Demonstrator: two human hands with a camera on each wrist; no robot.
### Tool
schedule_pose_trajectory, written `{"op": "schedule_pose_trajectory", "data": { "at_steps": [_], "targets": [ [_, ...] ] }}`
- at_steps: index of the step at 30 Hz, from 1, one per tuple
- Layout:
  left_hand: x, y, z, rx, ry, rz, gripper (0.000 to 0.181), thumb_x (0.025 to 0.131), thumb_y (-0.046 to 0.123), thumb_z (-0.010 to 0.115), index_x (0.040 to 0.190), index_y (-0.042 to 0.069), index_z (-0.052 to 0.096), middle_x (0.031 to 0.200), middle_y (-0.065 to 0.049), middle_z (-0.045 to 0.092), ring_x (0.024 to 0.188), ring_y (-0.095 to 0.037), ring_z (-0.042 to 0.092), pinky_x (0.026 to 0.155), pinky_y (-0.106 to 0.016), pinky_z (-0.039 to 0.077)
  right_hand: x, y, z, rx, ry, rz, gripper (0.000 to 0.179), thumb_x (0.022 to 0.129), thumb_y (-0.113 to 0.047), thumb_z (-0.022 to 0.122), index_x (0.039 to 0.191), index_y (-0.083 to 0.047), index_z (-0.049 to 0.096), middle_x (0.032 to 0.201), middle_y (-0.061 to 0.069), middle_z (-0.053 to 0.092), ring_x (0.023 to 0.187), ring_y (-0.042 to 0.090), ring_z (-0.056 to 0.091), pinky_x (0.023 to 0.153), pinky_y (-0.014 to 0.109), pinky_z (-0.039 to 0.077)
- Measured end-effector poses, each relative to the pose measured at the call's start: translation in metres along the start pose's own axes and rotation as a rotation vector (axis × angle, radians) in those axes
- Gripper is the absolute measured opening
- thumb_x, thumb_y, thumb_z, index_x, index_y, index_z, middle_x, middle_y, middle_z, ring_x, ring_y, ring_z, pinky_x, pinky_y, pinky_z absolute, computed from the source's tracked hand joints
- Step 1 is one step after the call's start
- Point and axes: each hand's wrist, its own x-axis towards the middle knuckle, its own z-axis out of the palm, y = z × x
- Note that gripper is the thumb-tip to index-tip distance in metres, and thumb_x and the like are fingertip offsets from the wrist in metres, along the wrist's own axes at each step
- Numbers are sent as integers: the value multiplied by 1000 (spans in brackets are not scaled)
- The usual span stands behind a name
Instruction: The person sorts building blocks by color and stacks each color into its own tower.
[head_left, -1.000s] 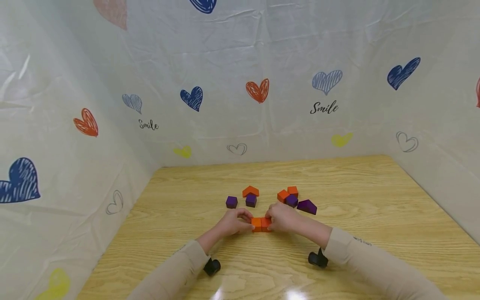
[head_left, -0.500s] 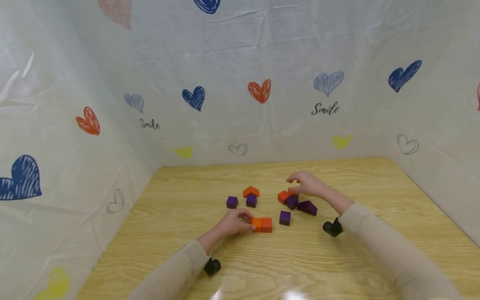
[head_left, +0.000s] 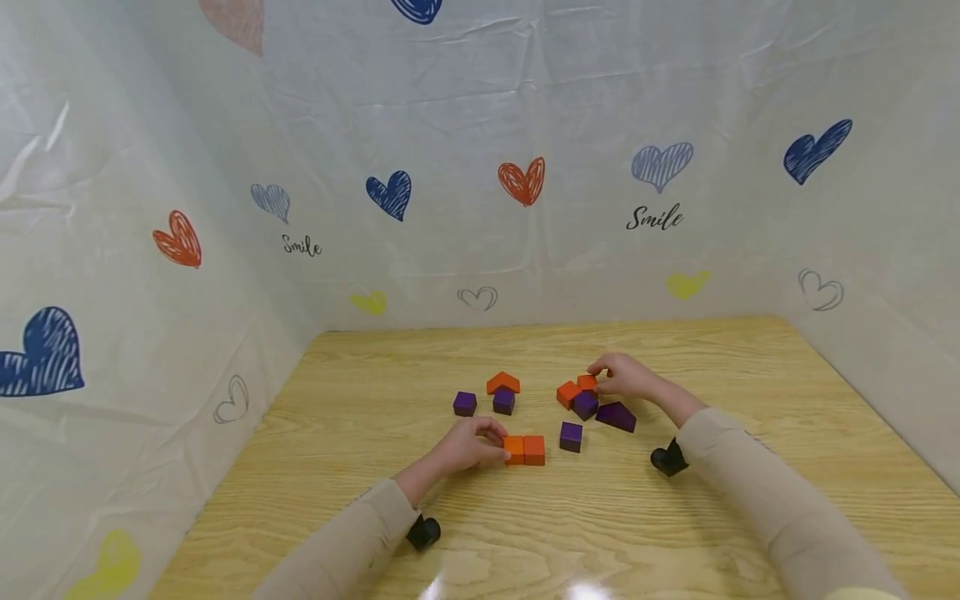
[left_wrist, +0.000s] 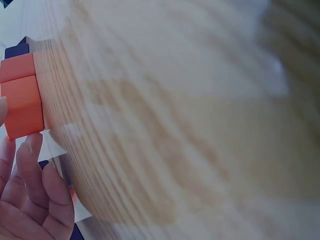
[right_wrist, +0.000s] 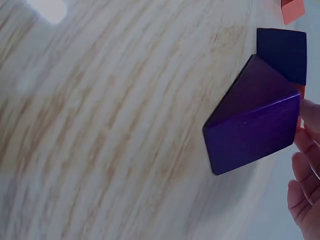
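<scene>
Two orange cubes sit side by side on the wooden table. My left hand (head_left: 467,446) pinches the left orange cube (head_left: 514,451) between thumb and fingers; the right orange cube (head_left: 535,451) touches it. Farther back, my right hand (head_left: 632,378) holds thumb and fingertips on a rear orange cube (head_left: 587,382). Against that cube lie another orange cube (head_left: 568,394) and a purple cube (head_left: 585,405). A purple triangular block (right_wrist: 252,120) hides most of the rear orange cube in the right wrist view.
A lone purple cube (head_left: 571,437) stands right of the orange pair. Behind the left hand are two purple cubes, one at left (head_left: 465,404) and one (head_left: 504,401) before an orange triangular block (head_left: 503,382). A heart-printed curtain (head_left: 420,275) borders the table (head_left: 360,375).
My right hand has left the orange pair, uncovering the lone purple cube, and moved back and right, then down onto the rear orange cube. My left hand has stayed in place.
</scene>
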Motion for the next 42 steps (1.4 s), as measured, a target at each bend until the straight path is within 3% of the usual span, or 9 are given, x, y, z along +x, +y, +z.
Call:
{"op": "schedule_pose_trajectory", "data": {
  "at_steps": [12, 22, 32, 42],
  "targets": [
    [1, 0, 0, 0, 2, 3, 25, 77, 17, 74, 98, 8, 63, 89, -1, 62, 67, -13, 50, 54, -25, 42, 0, 9, 3, -3, 6, -3, 28, 83, -10, 66, 107, 5, 64, 106, 20, 61, 89, 30, 58, 74, 39, 48],
    [0, -5, 0, 10, 10, 63, 27, 78, 16, 73, 100, 5, 63, 92, -5, 64, 76, -12, 53, 55, -23, 42, -1, 17, 7, 43, 33, -51, 28, 85, -10, 64, 108, 4, 63, 108, 22, 62, 79, 20, 57, 66, 30, 45],
    [-1, -7, -1, 28, 12, 104, 30, 78, 16, 73, 103, 5, 63, 100, -6, 64, 90, -16, 58, 73, -26, 45, -6, 17, 9, 48, 115, 17, 32, 85, -10, 63, 112, 6, 60, 102, 20, 63, 59, 12, 40, 55, 26, 35],
    [-3, -8, -2, -2, 14, 109, 29, 78, 13, 73, 104, 5, 63, 103, -8, 64, 91, -17, 58, 70, -24, 45, -12, 9, 3, 80, 209, 66, 32, 86, -12, 63, 113, 5, 61, 85, 13, 63, 54, 12, 39, 49, 25, 33]
  ]
}}
